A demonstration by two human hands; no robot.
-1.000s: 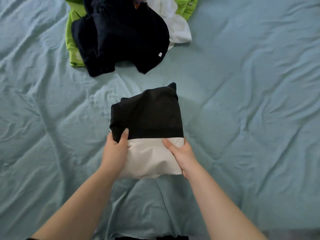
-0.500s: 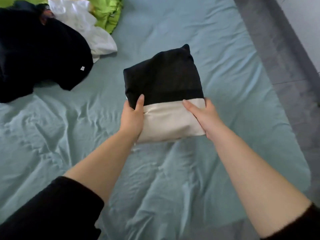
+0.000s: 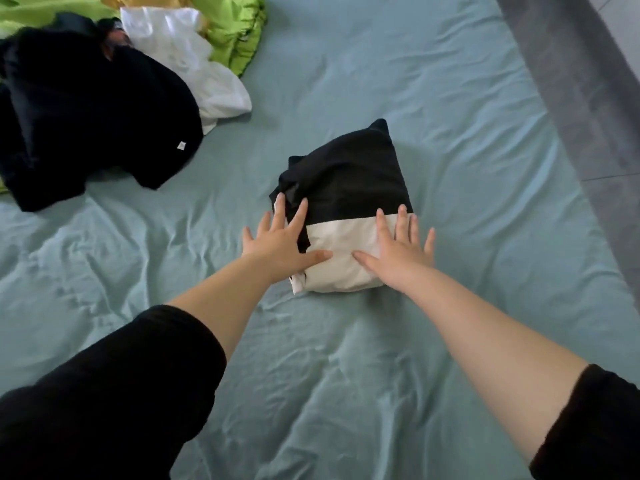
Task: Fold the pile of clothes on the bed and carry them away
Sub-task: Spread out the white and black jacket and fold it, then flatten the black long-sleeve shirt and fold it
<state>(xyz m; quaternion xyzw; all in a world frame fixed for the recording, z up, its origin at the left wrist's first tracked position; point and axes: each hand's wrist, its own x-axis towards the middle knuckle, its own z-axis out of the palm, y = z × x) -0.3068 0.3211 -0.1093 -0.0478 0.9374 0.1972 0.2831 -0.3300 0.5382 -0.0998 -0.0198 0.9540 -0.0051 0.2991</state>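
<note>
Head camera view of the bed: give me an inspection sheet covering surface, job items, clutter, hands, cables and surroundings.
Surface: blue-green bed sheet, wrinkled.
Job's things: folded garment, black and cream, lying on the sheet; unfolded pile at far left, with black garment, white garment and green garment.
Clutter: nothing seen.
Hands: left hand flat at the folded garment's left edge; right hand flat on its cream part; fingers straight.
Cables: nothing seen.
Surroundings: grey floor beyond the bed's right edge.
</note>
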